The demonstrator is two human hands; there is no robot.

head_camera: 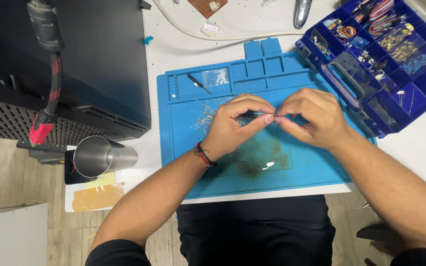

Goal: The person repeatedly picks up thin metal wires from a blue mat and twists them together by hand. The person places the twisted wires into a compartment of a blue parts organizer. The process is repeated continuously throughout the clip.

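Over the middle of the blue mat (213, 167), the left hand (235, 125) and right hand (314, 118) are pinched shut on one thin wire part (271, 115). It looks like bending, needing gentle fingers.

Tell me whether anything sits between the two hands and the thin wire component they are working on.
Nothing visible does. The left hand and right hand both pinch the thin metal-leaded component directly at their fingertips, above the blue silicone work mat.

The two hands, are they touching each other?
Touching. The head view shows the left hand and right hand meeting at their fingertips over the blue mat, pinching something thin between them.
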